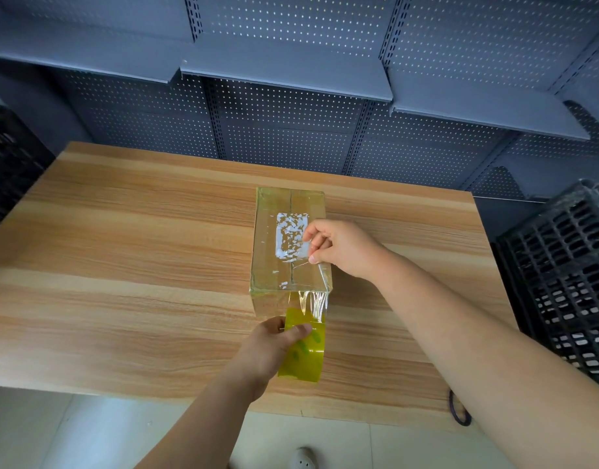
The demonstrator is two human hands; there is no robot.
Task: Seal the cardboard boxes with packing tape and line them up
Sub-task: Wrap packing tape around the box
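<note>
Cardboard box (289,245), brown, oblong, glossy under clear tape, lying at centre of frame on pale wood-grain table (122,265), long side running away from camera.

Right hand (338,247): thumb and forefinger (313,258) pinched together on clear tape strip (311,302) at near right part of box top, other fingers curled in.

Left hand (274,346), just below box: thumb (300,330) pressed across outer face of yellow-green translucent packing tape roll (305,353), remaining fingers hooked through its core and showing faintly through the tape. Crinkled strip stretched from roll up over near box edge.

Counted: one box, one roll.

Around:
- two black plastic lattice crates, off the table at right edge (562,282) and left edge (10,164)
- grey perforated metal shelving (291,130) across upper frame
- small black loop (459,409) at near right table edge
</note>
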